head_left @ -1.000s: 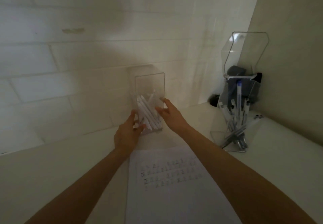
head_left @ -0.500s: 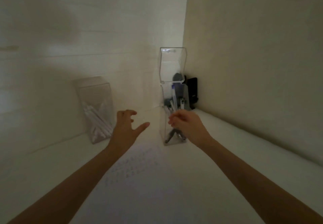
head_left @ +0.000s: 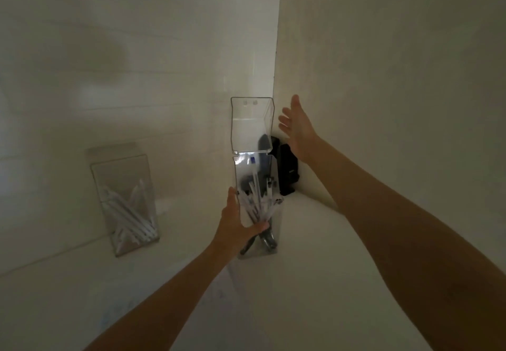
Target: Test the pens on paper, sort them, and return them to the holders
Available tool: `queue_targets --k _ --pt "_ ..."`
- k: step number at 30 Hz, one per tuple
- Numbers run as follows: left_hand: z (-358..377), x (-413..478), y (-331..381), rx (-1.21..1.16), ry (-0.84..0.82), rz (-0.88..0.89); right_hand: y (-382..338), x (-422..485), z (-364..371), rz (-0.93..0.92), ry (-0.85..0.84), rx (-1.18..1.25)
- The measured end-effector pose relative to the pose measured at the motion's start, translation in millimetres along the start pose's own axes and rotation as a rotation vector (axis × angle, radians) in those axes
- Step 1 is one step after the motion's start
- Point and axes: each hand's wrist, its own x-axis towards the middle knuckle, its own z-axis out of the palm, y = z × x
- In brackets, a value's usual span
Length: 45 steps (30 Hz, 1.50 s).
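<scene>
A tall clear pen holder (head_left: pixel 274 230) stands in the corner of the white surface, its hinged lid (head_left: pixel 252 123) flipped up. Several dark and clear pens (head_left: pixel 257 200) lean inside it. My left hand (head_left: pixel 236 224) grips the holder's lower left side, thumb up along the edge and fingers across the front. My right hand (head_left: pixel 298 128) is raised beside the lid's right edge, fingers spread, holding nothing and apart from the lid. A second clear holder (head_left: pixel 123 175) with several white pens (head_left: pixel 128 213) stands to the left against the wall.
A black object (head_left: pixel 287 169) sits in the corner behind the right holder. Walls close in at the back and right. A faint sheet of paper (head_left: pixel 216 298) lies on the white surface (head_left: pixel 315 282) near my left forearm.
My view swung right from the left holder to the corner holder. My left hand moved onto that holder's side; my right hand rose from its front to beside the lid and spread its fingers.
</scene>
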Motion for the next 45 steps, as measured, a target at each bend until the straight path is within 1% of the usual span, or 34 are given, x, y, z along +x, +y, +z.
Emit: queue_targets --k 3,6,8,10,12,14,16,17,19,21,22,23,25,26,27,29,31,35,39,45 --pt "5 -2 -1 0.006 0.027 0.037 0 -11 7 -0.066 -0.078 -0.026" --pt "4 -3 -1 0.029 0.037 0.031 6 -33 4 -0.185 -0.017 -0.022" --pt "2 -5 1 0.054 0.049 0.02 14 -53 -2 -0.226 0.021 0.012" --pt "1 -7 2 0.071 0.073 0.013 35 -76 -10 -0.269 0.026 -0.035" --pt "0 -9 3 0.086 0.097 0.016 72 -92 -17 -0.315 0.022 -0.106" --pt "0 -12 4 0.101 0.133 0.046 102 -104 -22 -0.311 -0.026 -0.156" --pt "1 -15 7 0.113 0.163 0.08 117 -109 -23 -0.314 -0.082 -0.246" --pt "2 -17 9 0.112 0.161 0.087 121 -111 -20 -0.3 -0.093 -0.253" --pt "-1 -20 11 0.102 0.109 0.095 131 -113 -8 -0.241 -0.093 -0.23" --pt "-14 -23 6 0.114 0.106 0.039 144 -110 7 -0.144 -0.08 -0.226" --pt "-26 -26 0 0.128 0.162 -0.02 150 -106 14 -0.123 -0.06 -0.224" --pt "-41 -31 -7 0.149 0.266 -0.076 154 -103 20 -0.11 -0.044 -0.216" --pt "-76 -43 -20 0.191 0.529 -0.144 157 -93 30 -0.072 -0.043 -0.2" --pt "-94 -49 -26 0.226 0.633 -0.163 157 -87 36 -0.065 -0.062 -0.192" --pt "-111 -54 -31 0.267 0.708 -0.17 155 -82 42 -0.072 -0.084 -0.188" --pt "-137 -56 -42 0.311 0.79 -0.143 155 -71 58 -0.076 -0.111 -0.192" --pt "-156 -53 -50 0.265 0.801 -0.115 155 -60 76 -0.056 -0.143 -0.163" --pt "-173 -40 -68 0.196 0.723 -0.112 161 -35 112 -0.008 -0.223 -0.102" --pt "-173 -33 -89 0.21 0.685 -0.067 170 -15 138 -0.017 -0.279 -0.089" --pt "-171 -31 -98 0.256 0.711 -0.07 178 -1 167 -0.035 -0.342 -0.107"
